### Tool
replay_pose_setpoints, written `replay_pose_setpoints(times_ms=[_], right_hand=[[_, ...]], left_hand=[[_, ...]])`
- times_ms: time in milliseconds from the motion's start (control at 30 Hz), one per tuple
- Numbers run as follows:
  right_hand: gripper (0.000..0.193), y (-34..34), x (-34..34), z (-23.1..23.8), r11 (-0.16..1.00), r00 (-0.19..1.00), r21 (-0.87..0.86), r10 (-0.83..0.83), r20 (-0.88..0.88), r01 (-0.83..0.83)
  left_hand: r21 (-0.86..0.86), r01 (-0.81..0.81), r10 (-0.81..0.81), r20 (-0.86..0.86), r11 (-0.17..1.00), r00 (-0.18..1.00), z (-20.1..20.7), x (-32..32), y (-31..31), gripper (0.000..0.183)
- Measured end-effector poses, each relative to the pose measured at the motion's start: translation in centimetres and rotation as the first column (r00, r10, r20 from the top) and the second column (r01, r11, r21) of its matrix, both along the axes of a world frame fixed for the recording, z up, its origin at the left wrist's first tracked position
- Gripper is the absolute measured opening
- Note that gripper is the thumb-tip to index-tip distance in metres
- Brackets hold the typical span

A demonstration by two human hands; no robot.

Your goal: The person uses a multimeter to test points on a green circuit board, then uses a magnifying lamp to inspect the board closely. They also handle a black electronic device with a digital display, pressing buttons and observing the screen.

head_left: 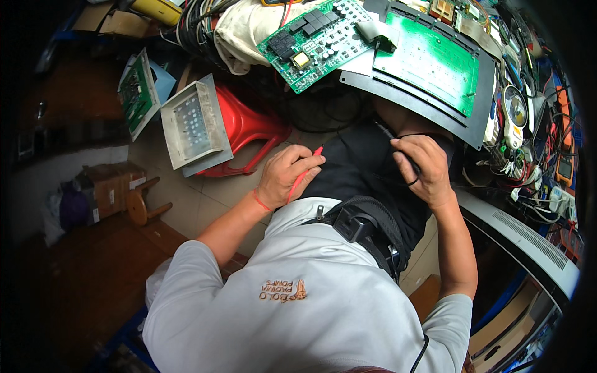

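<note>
My left hand [287,176] is closed round a red test probe [319,151], its tip pointing away from me above my lap. In my right hand [426,165] is a black test probe [385,130], tilted up and to the left toward the boards. Neither probe touches a board. Ahead of both hands lies a green circuit board [317,43] carrying black relays, a yellow transformer and rows of capacitors. Beside it, nearer my right hand, a dark panel [398,93] bears a larger green board [429,59].
A red plastic stool [249,124] stands at left, with a metal-framed panel [196,124] leaning on it and another board [138,93] beyond. Tangled cables, a round-lensed tool [515,109] and an orange-edged meter [564,165] crowd the right. A wooden stool [144,202] and carton [112,186] sit far left.
</note>
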State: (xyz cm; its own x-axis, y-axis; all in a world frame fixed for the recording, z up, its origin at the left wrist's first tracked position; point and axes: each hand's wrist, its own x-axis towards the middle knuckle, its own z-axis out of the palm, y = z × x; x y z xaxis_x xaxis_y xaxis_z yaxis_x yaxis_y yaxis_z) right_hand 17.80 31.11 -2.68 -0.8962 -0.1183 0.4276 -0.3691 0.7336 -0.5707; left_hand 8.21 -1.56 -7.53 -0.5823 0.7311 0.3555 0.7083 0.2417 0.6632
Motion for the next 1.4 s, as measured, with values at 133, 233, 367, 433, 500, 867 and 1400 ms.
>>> replay_pose_setpoints(times_ms=[133, 233, 367, 433, 500, 867, 1400], right_hand=[[0.03, -2.0, -0.8, -0.2, 0.992, 0.992, 0.035, 0.123, -0.004, -0.123], [0.032, -3.3, -1.4, -0.2, 0.984, 0.984, 0.012, 0.18, -0.015, -0.18], [0.03, -4.1, -1.8, -0.3, 0.977, 0.977, 0.0, 0.213, -0.002, -0.213], [0.03, -4.3, -1.8, -0.3, 0.975, 0.975, -0.001, 0.222, 0.018, -0.222], [0.031, -4.5, -1.8, -0.4, 0.974, 0.974, -0.018, 0.226, 0.0, -0.226], [0.049, -4.8, -1.7, 0.0, 0.964, 0.964, -0.003, 0.264, -0.041, -0.265], [0.027, -2.6, 0.8, 3.7, 0.977, 0.974, 0.207, 0.004, -0.225, 0.044]], left_hand=[[0.049, -0.043, 0.045, -0.04, 0.998, 0.998, 0.3, 0.6, 2.1, 0.023], [0.045, -0.031, 0.037, -0.139, 0.999, 0.99, 1.0, 0.6, 3.3, 0.03], [0.044, 0.02, -0.011, -0.202, 0.999, 0.979, 1.4, 0.4, 4.9, 0.045], [0.042, 0.041, -0.031, -0.223, 0.998, 0.974, 1.3, 0.3, 5.4, 0.048], [-0.003, 0.039, -0.038, -0.223, 0.999, 0.974, 1.2, 0.3, 5.7, 0.053], [0.02, 0.144, -0.145, 0.049, 0.989, 0.988, 1.4, -0.4, 7.1, 0.074], [0.124, 0.098, -0.101, 0.021, 0.987, 0.995, 2.3, -2.0, 10.0, 0.071]])
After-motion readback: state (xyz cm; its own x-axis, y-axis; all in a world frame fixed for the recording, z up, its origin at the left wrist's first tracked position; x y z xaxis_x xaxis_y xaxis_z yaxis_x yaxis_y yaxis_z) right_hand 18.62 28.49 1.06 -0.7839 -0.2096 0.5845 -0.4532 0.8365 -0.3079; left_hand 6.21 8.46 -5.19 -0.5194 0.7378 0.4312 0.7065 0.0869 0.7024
